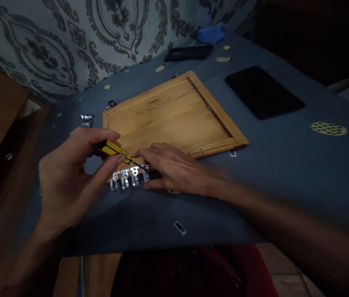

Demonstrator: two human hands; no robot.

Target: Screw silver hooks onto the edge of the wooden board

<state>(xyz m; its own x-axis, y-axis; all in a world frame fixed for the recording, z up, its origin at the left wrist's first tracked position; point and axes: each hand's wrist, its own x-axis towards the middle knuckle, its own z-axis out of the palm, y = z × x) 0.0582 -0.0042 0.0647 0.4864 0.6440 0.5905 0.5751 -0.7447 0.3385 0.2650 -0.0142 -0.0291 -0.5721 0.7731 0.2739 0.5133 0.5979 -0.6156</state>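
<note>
My left hand (75, 173) is closed on a yellow and black screwdriver (120, 152), its shaft slanting down to the right. The tip reaches the right end of a silver metal hook rail (125, 173) with several hooks. That rail lies along the near edge of a framed wooden board (162, 115). My right hand (174, 169) rests at the board's near edge, thumb and fingers pinched around the rail's right end by the screwdriver tip. Whether a screw sits under the tip is too small to tell.
Loose silver hooks (87, 119) lie left of the board. A black tablet-like slab (264, 91) is on the right. At the back are a dark case (188, 53) and a blue cloth (211, 34). A blue patterned cloth (224, 214) covers the table, against a wallpapered wall (109, 37).
</note>
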